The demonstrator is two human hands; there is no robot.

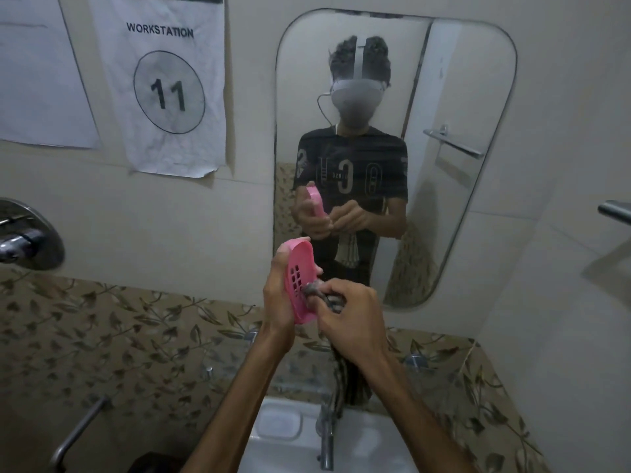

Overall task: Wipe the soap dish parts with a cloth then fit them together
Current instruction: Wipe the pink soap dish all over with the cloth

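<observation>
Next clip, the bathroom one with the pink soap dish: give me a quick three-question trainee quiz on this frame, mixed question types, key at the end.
1. True or false: the pink slotted tray is lying in the sink.
2. Which hand presses the grey cloth against the tray? A) left hand B) right hand C) neither
3. Fill in: the number on the workstation sign on the wall is ___.

Key
1. False; the left hand holds it up in front of the mirror.
2. B; the right hand has the cloth in its grip.
3. 11
</observation>
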